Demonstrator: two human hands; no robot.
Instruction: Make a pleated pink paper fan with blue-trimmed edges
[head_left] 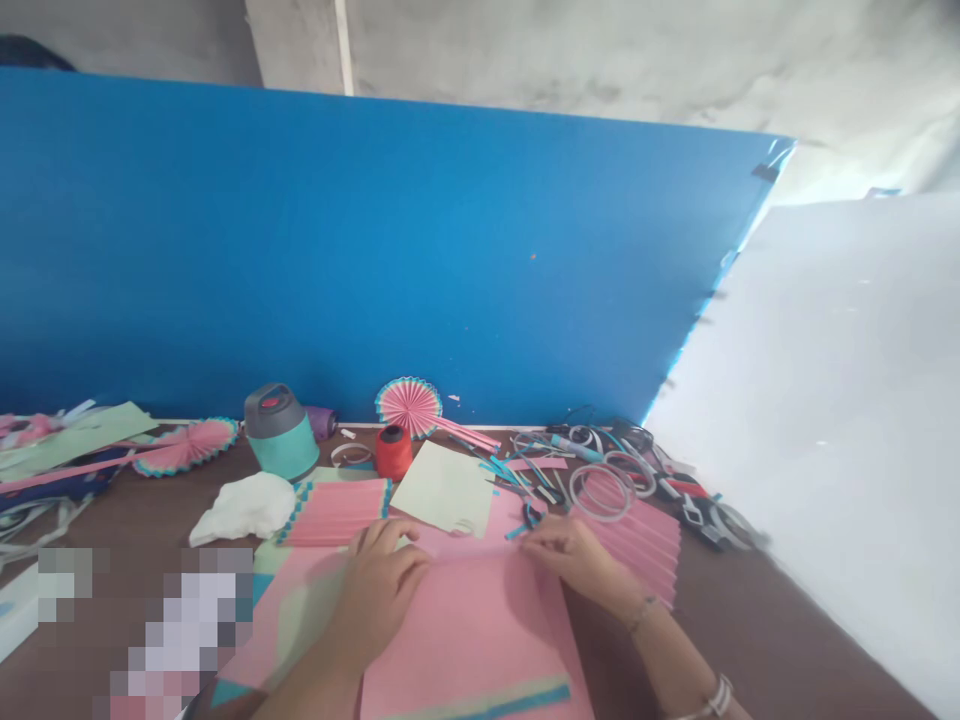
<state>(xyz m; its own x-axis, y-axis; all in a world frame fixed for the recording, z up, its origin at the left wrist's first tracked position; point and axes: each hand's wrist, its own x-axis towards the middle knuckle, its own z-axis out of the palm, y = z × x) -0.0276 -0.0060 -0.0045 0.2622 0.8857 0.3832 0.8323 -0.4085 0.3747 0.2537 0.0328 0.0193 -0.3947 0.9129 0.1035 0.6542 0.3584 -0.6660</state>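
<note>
Two hands are at the far edge of a pink sheet [472, 625], which lies on the brown worktop [757, 625] directly before the person. The right hand [566, 555] has thumb and fingertips together, clamped on the sheet's far right corner. The left hand [386, 575] rests with bent fingers at the sheet's far left corner, the thumb near the forefinger; whether it pinches the paper I cannot tell. A teal and pale band [517, 700] crosses the sheet's near end.

Left of the sheet, partly under the left forearm, is more paper [300, 610] in pink, pale green and teal. Beyond the sheet's far left corner are a pleated piece [341, 510] with teal and pale ends, a white cloth [244, 508] and, farther back, a teal flask [283, 450] with a grey lid. Just beyond the sheet's far edge lies a pale green square [442, 488]; behind that are a red spool [394, 455] and a round pink fan [409, 402] against the blue board [375, 250]. Another fan [193, 448] lies well to the sheet's left, toward the board. Beyond the sheet's far right corner are dark-handled scissors [532, 515]. Right of the sheet, clear rings [600, 490] lie over a pink pleated paper [645, 545].
</note>
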